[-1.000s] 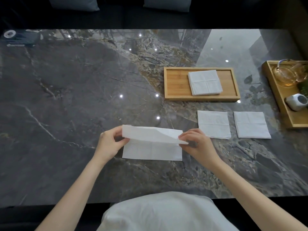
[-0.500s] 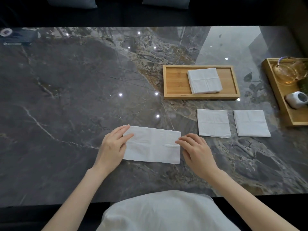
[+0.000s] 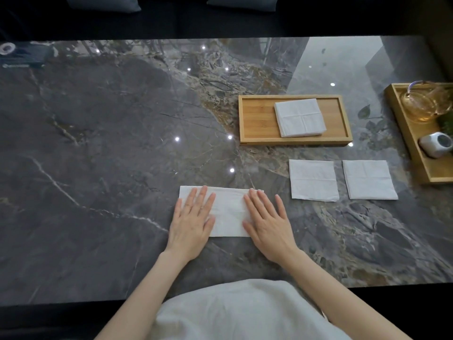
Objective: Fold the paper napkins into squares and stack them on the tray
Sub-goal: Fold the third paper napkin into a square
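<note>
A glossy slab of dark grey marble table (image 3: 103,148), veined in white and rusty brown, fills most of the view and mirrors small ceiling lights and a pale window shape at its far right. Beyond its far edge lies darkness with two grey-blue cushions (image 3: 103,1). Near the front edge, a white paper napkin folded into a long rectangle (image 3: 229,212) lies flat on the stone. The person's left hand (image 3: 192,220) presses on its left end with straight, spread fingers; the right hand (image 3: 268,220) lies likewise flat and released on its right end. To the right, two white square folded napkins (image 3: 313,179) sit side by side, apart. Farther back, a shallow rectangular bamboo tray (image 3: 257,116) carries a small stack of white folded squares (image 3: 300,117). At the right edge, a second wooden tray (image 3: 416,153) holds a glass teapot (image 3: 425,101) and a small white device (image 3: 436,144).
</note>
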The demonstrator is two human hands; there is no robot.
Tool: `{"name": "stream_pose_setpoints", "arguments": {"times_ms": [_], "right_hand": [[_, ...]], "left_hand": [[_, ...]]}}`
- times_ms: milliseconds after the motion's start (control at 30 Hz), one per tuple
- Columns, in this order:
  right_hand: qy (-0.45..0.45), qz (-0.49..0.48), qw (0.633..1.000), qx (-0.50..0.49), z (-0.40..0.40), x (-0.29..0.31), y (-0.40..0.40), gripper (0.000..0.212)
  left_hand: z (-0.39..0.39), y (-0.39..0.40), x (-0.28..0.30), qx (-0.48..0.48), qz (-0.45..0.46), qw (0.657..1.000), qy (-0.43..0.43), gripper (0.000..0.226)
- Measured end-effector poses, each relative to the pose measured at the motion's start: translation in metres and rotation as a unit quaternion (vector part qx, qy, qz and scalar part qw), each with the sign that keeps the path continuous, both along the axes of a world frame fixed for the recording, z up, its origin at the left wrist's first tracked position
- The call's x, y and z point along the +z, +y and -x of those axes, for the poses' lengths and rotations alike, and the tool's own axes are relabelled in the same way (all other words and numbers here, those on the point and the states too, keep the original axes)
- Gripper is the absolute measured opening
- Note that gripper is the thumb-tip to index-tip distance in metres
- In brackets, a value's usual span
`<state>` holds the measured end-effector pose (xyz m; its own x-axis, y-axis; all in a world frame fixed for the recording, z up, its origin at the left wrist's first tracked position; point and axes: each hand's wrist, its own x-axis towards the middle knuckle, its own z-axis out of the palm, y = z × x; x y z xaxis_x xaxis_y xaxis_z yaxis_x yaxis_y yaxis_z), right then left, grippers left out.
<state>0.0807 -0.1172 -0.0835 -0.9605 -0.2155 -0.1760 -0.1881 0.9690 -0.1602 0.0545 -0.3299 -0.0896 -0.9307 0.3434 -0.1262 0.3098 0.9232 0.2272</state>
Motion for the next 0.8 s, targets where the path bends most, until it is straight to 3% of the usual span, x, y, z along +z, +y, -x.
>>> {"name": "stream_pose_setpoints", "arguments": {"times_ms": [233, 433, 667, 800], "right_hand": [[0.064, 0.041, 0.997, -0.012, -0.007, 0.003, 0.012, 0.049], [0.172, 0.104, 0.975, 0.098, -0.027, 0.004, 0.005, 0.030], [0.191, 0.096, 0.975, 0.061, -0.042, 0.000, 0.031, 0.035], [0.194, 0.116, 0.973, 0.037, -0.043, 0.000, 0.029, 0.030]], "left_hand": [[-0.011, -0.010, 0.003, 0.060, 0.024, 0.998, -0.010, 0.056], [-0.010, -0.011, 0.001, 0.057, 0.046, 0.997, -0.005, 0.055], [-0.009, -0.006, 0.013, 0.068, 0.033, 0.997, -0.024, 0.061], [0.001, 0.020, 0.027, 0.108, 0.019, 0.994, 0.023, 0.042]]}}
